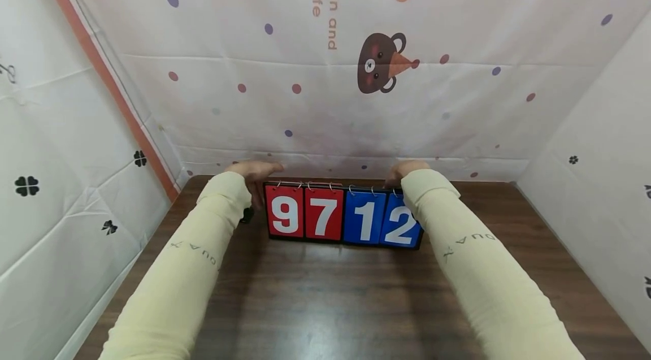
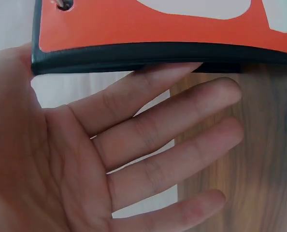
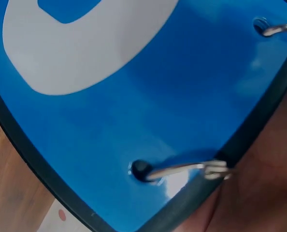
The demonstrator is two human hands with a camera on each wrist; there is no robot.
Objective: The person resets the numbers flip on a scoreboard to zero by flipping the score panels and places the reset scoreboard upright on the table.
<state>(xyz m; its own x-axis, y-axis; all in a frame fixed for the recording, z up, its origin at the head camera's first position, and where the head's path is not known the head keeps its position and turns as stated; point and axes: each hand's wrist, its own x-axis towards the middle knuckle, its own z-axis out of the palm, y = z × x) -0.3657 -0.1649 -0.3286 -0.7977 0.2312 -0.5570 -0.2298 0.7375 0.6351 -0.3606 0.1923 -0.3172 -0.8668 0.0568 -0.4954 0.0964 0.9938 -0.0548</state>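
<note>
A flip scoreboard [image 1: 343,216] stands at the back of the wooden table, showing red cards 9 and 7 and blue cards 1 and 2, hung on metal rings. My left hand [image 1: 254,173] is at its left end. In the left wrist view the fingers [image 2: 153,145] are spread and nearly straight below the black edge, with one fingertip passing behind the board. At the upper right corner is my right hand [image 1: 407,170], close against the black edge in the right wrist view. The board and sleeve hide its fingers.
The brown wooden table [image 1: 325,303] spreads out in front of the board. White printed cloth [image 1: 305,111] hangs close behind it, and more cloth [image 1: 585,207] lines both sides. A small dark object [image 1: 246,215] shows beside the board's left end.
</note>
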